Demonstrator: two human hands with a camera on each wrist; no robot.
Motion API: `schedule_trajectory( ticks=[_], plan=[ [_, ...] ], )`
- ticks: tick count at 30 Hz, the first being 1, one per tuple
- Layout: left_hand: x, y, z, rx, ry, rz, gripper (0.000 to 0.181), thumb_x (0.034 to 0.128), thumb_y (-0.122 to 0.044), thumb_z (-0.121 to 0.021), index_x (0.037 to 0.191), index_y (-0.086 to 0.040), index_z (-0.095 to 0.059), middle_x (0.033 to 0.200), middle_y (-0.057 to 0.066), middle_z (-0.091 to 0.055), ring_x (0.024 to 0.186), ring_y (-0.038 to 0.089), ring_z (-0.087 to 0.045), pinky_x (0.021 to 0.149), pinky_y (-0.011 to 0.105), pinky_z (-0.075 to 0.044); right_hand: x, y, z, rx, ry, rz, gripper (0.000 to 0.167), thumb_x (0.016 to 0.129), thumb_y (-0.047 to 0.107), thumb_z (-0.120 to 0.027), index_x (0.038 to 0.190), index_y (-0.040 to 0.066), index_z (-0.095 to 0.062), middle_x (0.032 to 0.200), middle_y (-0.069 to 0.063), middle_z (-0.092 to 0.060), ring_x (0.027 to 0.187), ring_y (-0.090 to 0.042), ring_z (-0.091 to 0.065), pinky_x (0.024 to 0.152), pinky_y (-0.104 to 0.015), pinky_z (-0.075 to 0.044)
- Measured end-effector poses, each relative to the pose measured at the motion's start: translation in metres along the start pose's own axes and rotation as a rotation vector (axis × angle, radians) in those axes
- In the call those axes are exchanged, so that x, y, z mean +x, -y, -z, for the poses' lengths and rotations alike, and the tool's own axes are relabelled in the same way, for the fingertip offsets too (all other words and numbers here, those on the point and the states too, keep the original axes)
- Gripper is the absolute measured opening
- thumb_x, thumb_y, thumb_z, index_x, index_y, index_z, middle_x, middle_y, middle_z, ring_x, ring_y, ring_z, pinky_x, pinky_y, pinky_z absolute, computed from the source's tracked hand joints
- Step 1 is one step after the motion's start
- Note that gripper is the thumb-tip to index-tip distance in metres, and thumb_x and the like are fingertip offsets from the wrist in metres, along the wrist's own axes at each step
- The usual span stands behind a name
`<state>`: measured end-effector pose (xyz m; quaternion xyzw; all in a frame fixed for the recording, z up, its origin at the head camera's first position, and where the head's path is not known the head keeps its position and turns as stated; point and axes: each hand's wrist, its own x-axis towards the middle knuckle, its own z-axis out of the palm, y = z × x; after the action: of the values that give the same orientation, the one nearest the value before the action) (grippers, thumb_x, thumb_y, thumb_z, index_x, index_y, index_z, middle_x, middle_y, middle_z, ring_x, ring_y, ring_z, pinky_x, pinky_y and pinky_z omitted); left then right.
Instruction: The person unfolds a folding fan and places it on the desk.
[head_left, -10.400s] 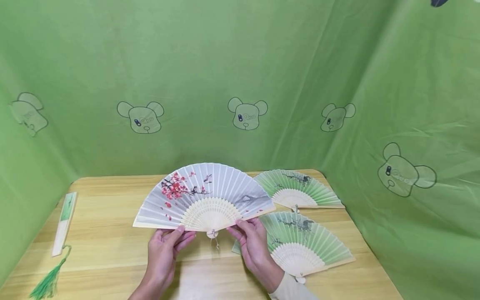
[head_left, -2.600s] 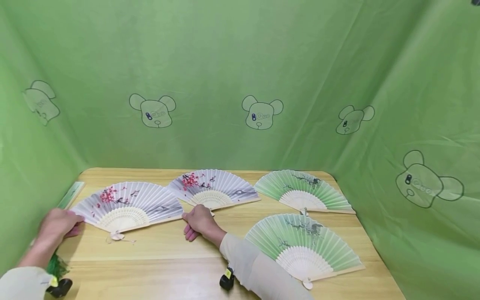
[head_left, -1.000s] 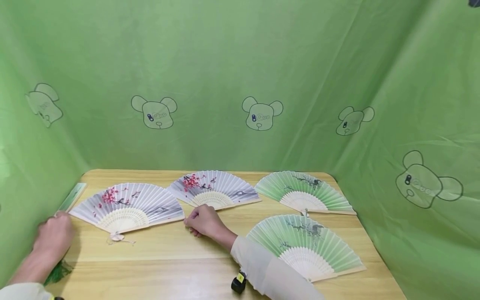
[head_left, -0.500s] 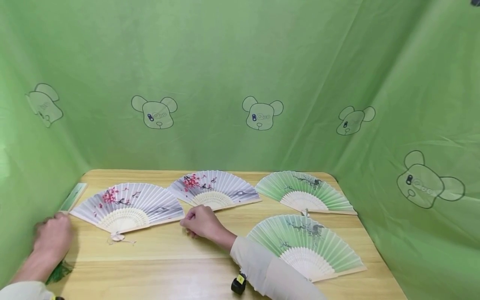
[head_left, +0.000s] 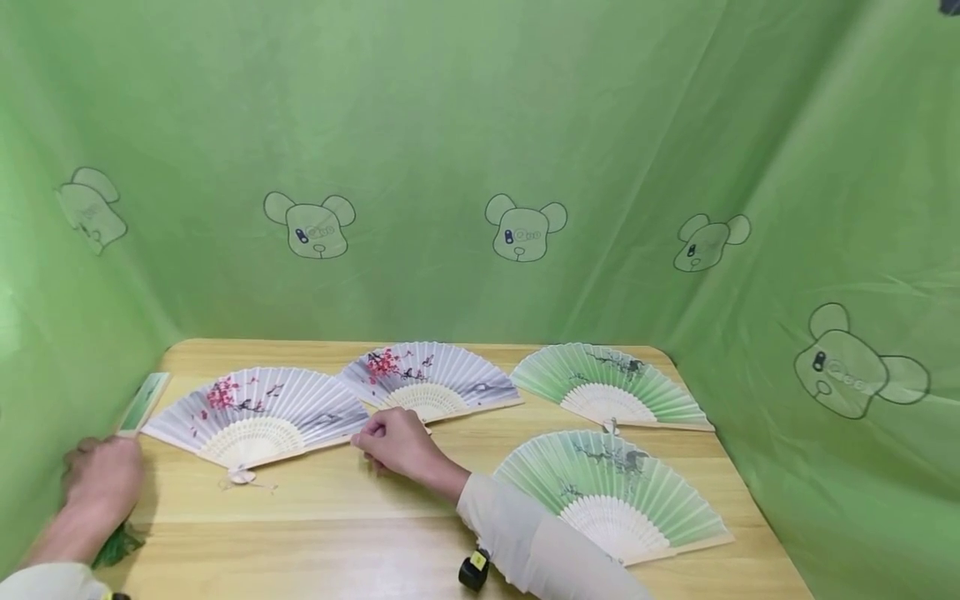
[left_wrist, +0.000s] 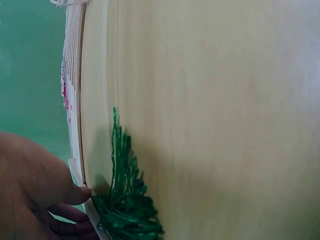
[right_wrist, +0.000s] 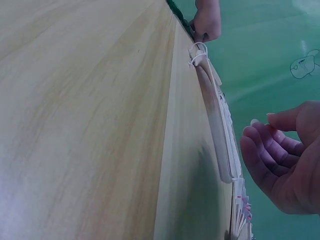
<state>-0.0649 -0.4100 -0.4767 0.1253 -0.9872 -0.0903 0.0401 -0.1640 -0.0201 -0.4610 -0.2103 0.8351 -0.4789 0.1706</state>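
Note:
At the table's left edge my left hand (head_left: pixel 103 479) grips a folded green-and-pale hand fan (head_left: pixel 144 404), much of it hidden under the hand. Its green tassel (left_wrist: pixel 130 210) spreads on the wood beside my thumb in the left wrist view. Just right of it lies an unfolded white fan with red blossoms (head_left: pixel 258 408). My right hand (head_left: pixel 401 442) hovers by that fan's right end, fingers loosely curled and holding nothing; the right wrist view shows thumb and fingertips close together. Behind it sits a second white blossom fan (head_left: pixel 431 379), spread out.
Two spread green fans lie on the right, one at the back (head_left: pixel 540 371) and one nearer the front (head_left: pixel 525 475). The wooden table (head_left: pixel 300 550) is enclosed by green cloth walls (head_left: pixel 412 108). A black wrist camera (head_left: pixel 474 571) hangs below the right sleeve.
Earlier, both hands held a white blossom fan, which now lies at left. My left hand then moved onto the folded fan, which has just shifted slightly toward me. The right hand drifted left.

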Motion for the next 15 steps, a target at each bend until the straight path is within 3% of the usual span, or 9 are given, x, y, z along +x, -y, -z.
schedule_trajectory(
  ticks=[8,15],
  plan=[
    [-0.0034,-0.0007,0.0006,-0.016,0.030,0.028,0.032,0.0963,0.004,-0.031,0.084,0.031,-0.045,0.073,0.044,-0.039,0.065,0.054,-0.044,0.048,0.051,-0.046,0.0002,0.0035,0.0008,0.005,-0.006,0.029,0.020,0.098,0.021,-0.073,0.090,0.003,-0.076,0.070,-0.020,-0.073,0.058,-0.039,-0.070,0.037,-0.015,-0.038],
    [-0.0018,0.0040,0.0037,-0.029,0.088,0.027,0.031,0.0946,0.001,-0.038,0.075,0.020,-0.052,0.069,0.033,-0.043,0.063,0.043,-0.045,0.049,0.045,-0.044,0.0008,0.0066,0.0017,0.057,-0.005,0.046,0.019,0.097,0.020,-0.073,0.092,0.002,-0.076,0.076,-0.019,-0.075,0.064,-0.040,-0.072,0.043,-0.015,-0.051]
  ],
)
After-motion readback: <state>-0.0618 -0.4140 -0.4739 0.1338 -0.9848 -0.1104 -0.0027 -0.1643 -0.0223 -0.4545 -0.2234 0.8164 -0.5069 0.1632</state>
